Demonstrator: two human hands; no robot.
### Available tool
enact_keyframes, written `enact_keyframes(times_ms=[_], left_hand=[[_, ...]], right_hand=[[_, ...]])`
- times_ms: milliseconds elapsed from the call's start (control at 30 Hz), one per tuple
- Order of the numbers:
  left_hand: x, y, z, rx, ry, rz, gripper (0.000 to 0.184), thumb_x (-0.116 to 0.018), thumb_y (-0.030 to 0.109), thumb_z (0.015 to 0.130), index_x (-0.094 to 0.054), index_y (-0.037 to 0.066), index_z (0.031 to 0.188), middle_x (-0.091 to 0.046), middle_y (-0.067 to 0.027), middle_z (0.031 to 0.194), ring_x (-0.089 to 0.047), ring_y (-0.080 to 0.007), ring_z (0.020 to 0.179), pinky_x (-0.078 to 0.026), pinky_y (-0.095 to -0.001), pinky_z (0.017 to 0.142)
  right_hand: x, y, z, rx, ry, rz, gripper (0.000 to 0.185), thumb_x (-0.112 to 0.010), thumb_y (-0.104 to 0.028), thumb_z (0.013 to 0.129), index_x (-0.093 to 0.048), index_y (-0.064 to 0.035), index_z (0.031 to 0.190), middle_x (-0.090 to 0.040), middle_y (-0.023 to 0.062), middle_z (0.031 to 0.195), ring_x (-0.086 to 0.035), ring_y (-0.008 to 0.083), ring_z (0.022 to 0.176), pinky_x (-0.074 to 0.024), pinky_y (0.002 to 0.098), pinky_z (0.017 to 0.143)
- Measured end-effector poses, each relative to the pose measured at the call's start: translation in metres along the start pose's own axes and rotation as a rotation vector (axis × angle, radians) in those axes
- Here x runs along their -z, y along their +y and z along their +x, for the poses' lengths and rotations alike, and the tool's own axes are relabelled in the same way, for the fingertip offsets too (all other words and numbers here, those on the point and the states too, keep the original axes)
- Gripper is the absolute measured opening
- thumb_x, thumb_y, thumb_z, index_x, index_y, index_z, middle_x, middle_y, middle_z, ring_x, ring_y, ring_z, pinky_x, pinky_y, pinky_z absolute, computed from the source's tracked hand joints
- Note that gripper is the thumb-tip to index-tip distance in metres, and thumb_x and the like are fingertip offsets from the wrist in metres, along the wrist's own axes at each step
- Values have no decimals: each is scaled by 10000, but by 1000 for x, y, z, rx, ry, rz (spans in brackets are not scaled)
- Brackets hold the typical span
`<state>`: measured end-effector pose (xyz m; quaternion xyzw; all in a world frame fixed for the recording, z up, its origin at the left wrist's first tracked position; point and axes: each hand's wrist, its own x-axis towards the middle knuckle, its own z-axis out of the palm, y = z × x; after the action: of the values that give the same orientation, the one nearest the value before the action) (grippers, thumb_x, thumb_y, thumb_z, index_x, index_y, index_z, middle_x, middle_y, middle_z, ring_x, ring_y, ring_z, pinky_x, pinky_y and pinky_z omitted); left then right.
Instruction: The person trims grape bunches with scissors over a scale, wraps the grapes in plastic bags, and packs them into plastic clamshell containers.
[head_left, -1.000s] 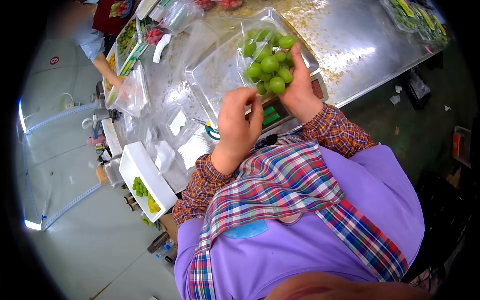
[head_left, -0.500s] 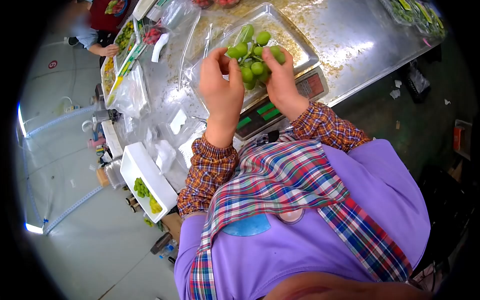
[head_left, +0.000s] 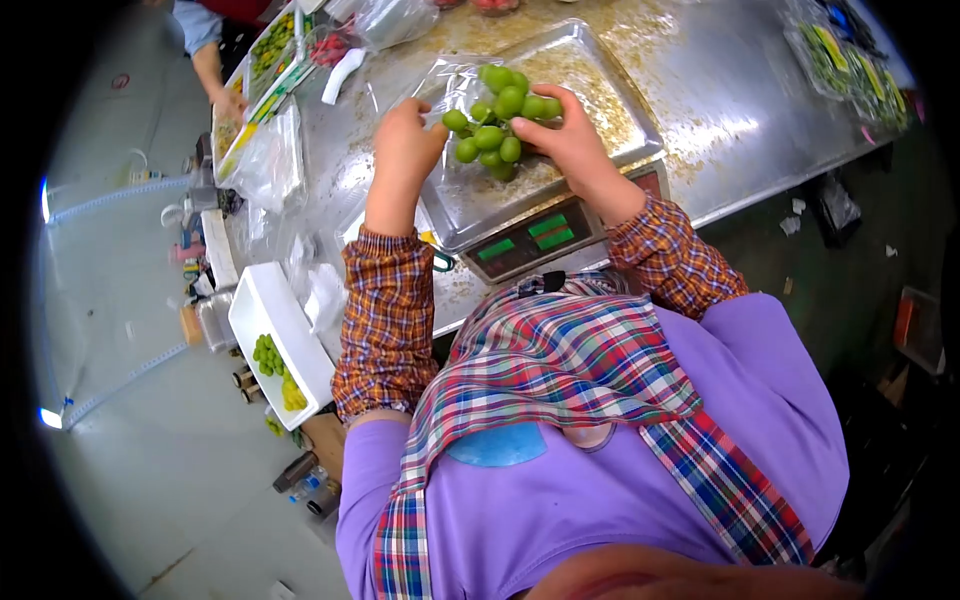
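A bunch of green grapes (head_left: 490, 130) is above the steel tray of a weighing scale (head_left: 540, 235). My right hand (head_left: 575, 145) grips the bunch from the right side, thumb and fingers around its upper grapes. To the left, my left hand (head_left: 405, 150) is beside the bunch, thumb and fingers parted with a gap between them; its thumb is close to the nearest grape. Clear plastic film (head_left: 455, 80) shows behind the grapes, partly hidden.
A white foam box (head_left: 285, 340) with grapes stands at lower left. Bagged green produce (head_left: 845, 70) lies at the table's far right. Fruit trays (head_left: 270, 60) and plastic bags (head_left: 270, 160) line the left edge. Another person's hand (head_left: 230, 105) is at those trays.
My left hand has moved left, away from the grapes, and its fingers have parted. The bunch has turned in my right hand. The other person's hand has moved down along the trays.
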<state>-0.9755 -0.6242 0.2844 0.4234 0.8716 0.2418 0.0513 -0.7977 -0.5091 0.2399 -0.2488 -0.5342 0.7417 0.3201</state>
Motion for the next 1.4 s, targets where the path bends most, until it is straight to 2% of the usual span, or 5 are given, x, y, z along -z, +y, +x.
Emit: enact_keyframes(times_ms=[267, 667, 967, 1233, 1400], left_hand=[[11, -10, 4, -79, -291, 70, 540, -661, 102, 694, -529, 83, 1218, -605, -219, 1080, -583, -386, 984, -491, -413, 828], [14, 12, 10, -21, 252, -356, 185, -625, 183, 816, -646, 11, 751, -624, -153, 713, -614, -335, 703, -481, -413, 598], [-2, 47, 9, -315, 559, -62, 80, -626, 144, 809, -633, 70, 837, -625, -104, 826, -608, -314, 730, -493, -394, 623], [-14, 70, -20, -536, 364, -133, 46, -655, 67, 759, -643, 73, 804, -579, -87, 792, -576, -293, 731, -475, -390, 625], [5, 66, -27, -517, 545, -196, 102, -683, 41, 707, -657, 57, 804, -566, -77, 808, -546, -279, 786, -452, -372, 673]], right_hand=[[-9, -25, -8, -155, -93, 85, 578, -687, -97, 828, -376, -47, 1312, -548, 118, 1129, -602, 196, 979, -540, 311, 783], [-14, -25, -8, -39, -170, -48, 531, -667, -19, 823, -408, -31, 1287, -549, 110, 1146, -577, 173, 1015, -509, 281, 850], [-19, -12, -4, 33, -174, -138, 539, -689, -18, 783, -435, -28, 1258, -519, 127, 1177, -563, 186, 1039, -490, 300, 876], [-9, 12, 2, 89, -93, -233, 525, -731, -60, 732, -492, -20, 1198, -568, 100, 1093, -563, 179, 1000, -472, 302, 858], [-12, 6, -2, 52, -79, -169, 487, -732, -62, 726, -520, -15, 1162, -588, 94, 1062, -574, 181, 981, -476, 301, 847]])
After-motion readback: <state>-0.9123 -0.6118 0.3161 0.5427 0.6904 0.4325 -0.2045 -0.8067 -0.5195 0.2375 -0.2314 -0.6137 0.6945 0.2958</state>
